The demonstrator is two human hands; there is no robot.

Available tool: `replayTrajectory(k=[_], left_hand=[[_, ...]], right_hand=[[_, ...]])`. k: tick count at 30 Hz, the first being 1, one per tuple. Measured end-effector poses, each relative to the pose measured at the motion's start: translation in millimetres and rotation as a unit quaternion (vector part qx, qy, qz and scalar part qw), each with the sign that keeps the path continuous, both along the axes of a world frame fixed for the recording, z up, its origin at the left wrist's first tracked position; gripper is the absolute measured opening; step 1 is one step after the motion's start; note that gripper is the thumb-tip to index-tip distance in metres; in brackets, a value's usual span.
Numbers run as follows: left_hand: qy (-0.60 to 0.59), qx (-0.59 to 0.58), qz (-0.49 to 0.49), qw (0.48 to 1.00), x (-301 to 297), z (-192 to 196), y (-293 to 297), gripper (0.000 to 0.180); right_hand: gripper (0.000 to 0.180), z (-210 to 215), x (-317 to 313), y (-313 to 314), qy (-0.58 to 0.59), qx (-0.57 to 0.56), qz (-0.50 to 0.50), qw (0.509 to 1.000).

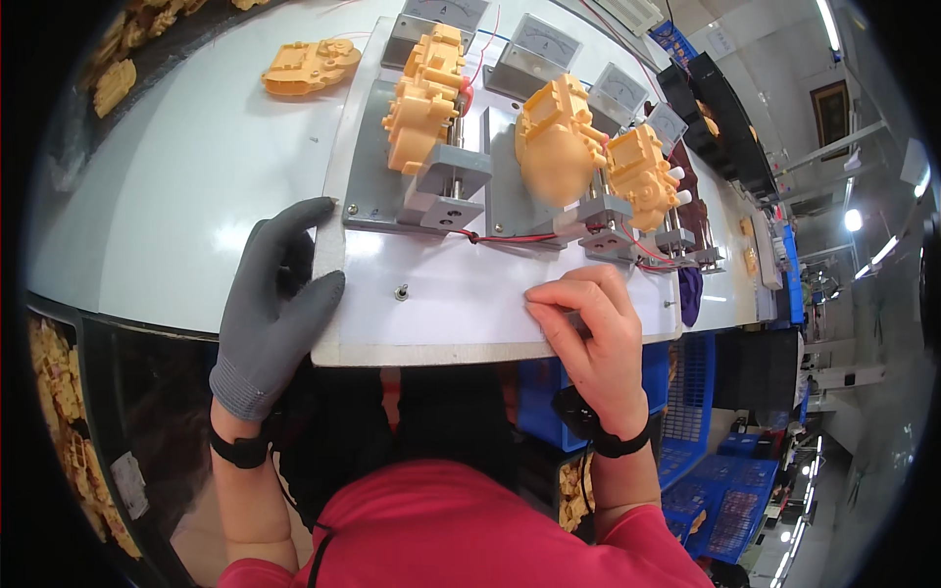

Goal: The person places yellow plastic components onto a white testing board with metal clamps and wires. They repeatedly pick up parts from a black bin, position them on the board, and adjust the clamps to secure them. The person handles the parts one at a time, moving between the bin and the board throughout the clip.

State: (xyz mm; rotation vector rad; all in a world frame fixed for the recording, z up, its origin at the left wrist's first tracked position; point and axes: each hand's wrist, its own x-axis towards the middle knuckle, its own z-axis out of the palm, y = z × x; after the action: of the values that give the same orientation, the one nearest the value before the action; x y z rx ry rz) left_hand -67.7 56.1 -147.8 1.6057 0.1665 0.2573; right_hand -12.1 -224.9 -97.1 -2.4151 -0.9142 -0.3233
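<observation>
The white board lies (461, 333) on the table (176, 216), bearing orange housings (417, 127) in gray fixtures (372, 191). My gloved left hand (260, 318) is spread, empty, at its left edge; my bare right hand (600, 343) pinches, whether around anything I can't tell.

The head-worn fisheye looks down from close above hands (263, 318) (600, 343) and table (167, 216)

Glove (257, 318) is plain dark grey, shirt (431, 519) pinkish-red, plastic parts (421, 122) all yellowy-orange, stands (457, 169) grey, worktop (167, 220) white, crates (737, 505) bright blue tbh.
</observation>
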Motion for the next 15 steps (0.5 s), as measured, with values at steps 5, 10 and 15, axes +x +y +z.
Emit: replayTrajectory(k=[5, 10, 15], left_hand=[[0.004, -0.010, -0.005, 1.000, -0.9, 2.7, -0.1, 0.057], [0.005, -0.018, -0.007, 1.000, -1.0, 3.8, 0.2, 0.057], [0.000, -0.030, -0.007, 1.000, -1.2, 1.7, -0.4, 0.057]], right_hand=[[0.018, -6.6, -0.7, 1.5, -0.006, 0.030, -0.007, 1.000], [0.021, -7.1, -0.5, 3.4, -0.030, 0.028, -0.003, 0.999], [0.022, -8.7, -1.5, 3.1, -0.031, 0.027, -0.010, 0.999]])
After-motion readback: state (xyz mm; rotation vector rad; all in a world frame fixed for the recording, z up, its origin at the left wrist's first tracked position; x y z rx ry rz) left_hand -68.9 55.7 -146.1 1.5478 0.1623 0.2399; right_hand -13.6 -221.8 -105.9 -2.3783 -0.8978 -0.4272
